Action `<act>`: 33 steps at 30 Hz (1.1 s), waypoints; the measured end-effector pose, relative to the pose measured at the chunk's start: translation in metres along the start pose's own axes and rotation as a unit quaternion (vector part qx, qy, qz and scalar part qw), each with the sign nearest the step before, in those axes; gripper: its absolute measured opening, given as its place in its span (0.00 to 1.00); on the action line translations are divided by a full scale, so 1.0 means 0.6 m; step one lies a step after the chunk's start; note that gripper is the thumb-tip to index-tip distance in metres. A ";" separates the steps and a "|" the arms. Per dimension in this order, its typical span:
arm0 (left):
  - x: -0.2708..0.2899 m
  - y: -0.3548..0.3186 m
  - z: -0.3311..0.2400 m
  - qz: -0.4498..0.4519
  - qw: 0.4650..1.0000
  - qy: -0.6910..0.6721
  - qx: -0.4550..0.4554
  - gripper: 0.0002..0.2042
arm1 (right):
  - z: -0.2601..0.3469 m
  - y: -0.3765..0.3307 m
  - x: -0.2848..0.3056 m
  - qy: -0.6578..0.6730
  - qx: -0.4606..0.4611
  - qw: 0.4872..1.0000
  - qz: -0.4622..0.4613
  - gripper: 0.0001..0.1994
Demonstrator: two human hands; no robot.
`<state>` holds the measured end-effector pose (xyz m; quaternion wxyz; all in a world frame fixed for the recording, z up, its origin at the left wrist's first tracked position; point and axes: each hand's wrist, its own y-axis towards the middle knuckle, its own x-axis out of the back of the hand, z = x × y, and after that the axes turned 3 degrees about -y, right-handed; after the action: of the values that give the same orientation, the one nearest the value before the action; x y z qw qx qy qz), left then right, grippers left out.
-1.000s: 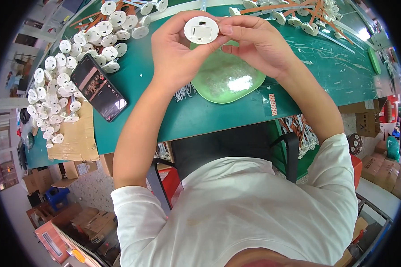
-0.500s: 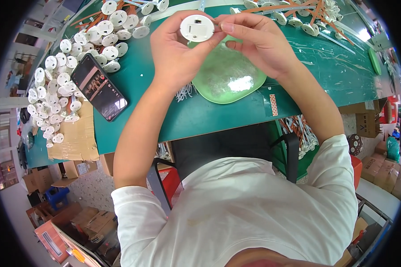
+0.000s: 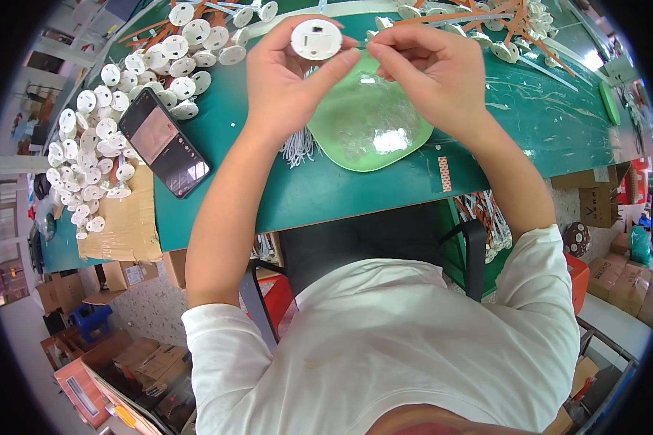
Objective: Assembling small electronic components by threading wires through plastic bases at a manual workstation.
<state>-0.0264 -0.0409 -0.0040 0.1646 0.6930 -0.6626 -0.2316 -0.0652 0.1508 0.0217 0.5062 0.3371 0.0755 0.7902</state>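
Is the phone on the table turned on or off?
On. The phone lies flat on the green table, and its screen glows with a pinkish picture.

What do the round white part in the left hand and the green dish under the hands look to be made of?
The round white part, held in the left hand, looks like moulded plastic with a matte finish: uniform white, crisp recesses. The green dish looks like translucent plastic, glossy: a bright glare spot shows on it, though glass cannot be ruled out.
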 end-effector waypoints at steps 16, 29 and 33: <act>-0.003 -0.005 -0.017 0.101 0.978 -0.176 0.038 0.20 | 0.005 -0.015 -0.008 -0.100 0.273 0.947 -0.137 0.06; -0.025 -0.018 -0.021 0.059 0.991 -0.113 0.043 0.20 | 0.006 -0.010 -0.022 -0.109 0.312 0.924 -0.190 0.08; -0.033 -0.021 -0.012 0.026 0.990 -0.138 0.020 0.20 | 0.003 -0.007 -0.026 -0.105 0.306 0.925 -0.198 0.09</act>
<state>-0.0122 -0.0212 -0.0030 0.0639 0.6404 -0.7011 -0.3071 -0.0567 0.1393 0.0141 0.5297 0.5350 0.3252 0.5722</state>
